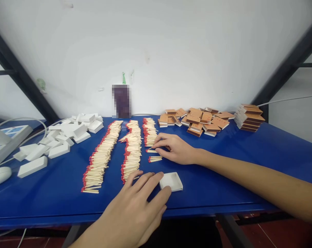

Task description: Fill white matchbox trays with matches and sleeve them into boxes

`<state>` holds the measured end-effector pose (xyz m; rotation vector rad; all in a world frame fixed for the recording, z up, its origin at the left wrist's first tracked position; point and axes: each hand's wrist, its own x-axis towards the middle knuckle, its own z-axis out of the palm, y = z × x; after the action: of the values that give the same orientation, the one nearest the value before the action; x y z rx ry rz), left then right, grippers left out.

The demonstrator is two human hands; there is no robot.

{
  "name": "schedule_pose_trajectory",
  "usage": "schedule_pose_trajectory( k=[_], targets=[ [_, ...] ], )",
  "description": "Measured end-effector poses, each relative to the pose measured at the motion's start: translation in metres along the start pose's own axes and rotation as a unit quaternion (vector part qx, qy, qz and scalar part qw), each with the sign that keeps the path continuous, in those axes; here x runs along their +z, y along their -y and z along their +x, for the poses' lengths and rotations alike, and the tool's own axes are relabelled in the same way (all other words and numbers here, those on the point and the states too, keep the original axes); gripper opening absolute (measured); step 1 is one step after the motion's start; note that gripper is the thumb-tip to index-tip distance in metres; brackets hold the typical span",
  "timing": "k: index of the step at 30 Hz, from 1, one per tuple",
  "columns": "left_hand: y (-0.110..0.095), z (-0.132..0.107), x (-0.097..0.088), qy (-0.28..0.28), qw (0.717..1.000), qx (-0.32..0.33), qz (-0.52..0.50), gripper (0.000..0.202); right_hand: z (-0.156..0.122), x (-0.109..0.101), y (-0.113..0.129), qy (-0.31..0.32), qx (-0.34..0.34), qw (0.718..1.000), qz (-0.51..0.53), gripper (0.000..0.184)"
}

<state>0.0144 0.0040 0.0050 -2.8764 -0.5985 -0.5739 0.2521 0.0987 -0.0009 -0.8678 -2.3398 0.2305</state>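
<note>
My left hand (137, 203) lies flat near the front edge of the blue table (223, 172), fingers spread, its thumb touching an empty white matchbox tray (172, 181). My right hand (175, 148) reaches in from the right and rests palm down beside the rightmost row of red-tipped matches (148, 132), its fingertips pinching a few loose matches (152, 150). A small bundle of matches (155, 158) lies just in front of that hand. Two longer rows of matches (131, 150) run to the left.
A heap of white inner trays (65, 136) covers the left of the table. Orange matchbox sleeves (197, 120) lie at the back, with a stack (248, 117) at the right. A white device with cables (3, 141) sits at the far left. A wall stands behind.
</note>
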Motion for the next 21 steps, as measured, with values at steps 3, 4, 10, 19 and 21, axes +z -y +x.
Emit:
schedule_pose_trajectory(
  k=[3,4,10,19,21],
  targets=[
    [-0.0001,-0.0003,0.0001,0.000,1.000,-0.003,-0.001,0.030,0.0001,0.0008,0.0001,-0.006,-0.009,1.000,0.003,0.020],
    [-0.0001,-0.0002,0.0002,0.001,1.000,-0.003,-0.002,0.030,0.0001,0.0008,0.0002,-0.009,-0.011,1.000,0.003,0.020],
    [-0.0007,-0.0019,0.0017,0.004,1.000,-0.004,-0.005,0.031,-0.0003,0.0005,0.0000,-0.007,0.005,1.000,0.022,0.017],
    [0.0003,-0.0025,0.0012,0.011,1.000,-0.010,-0.011,0.031,0.0001,0.0000,0.0011,-0.007,0.020,0.999,0.038,0.019],
    [0.0003,-0.0022,0.0011,0.012,1.000,-0.011,-0.010,0.031,-0.0001,0.0003,0.0009,-0.009,0.018,0.999,0.032,0.020]
  ],
)
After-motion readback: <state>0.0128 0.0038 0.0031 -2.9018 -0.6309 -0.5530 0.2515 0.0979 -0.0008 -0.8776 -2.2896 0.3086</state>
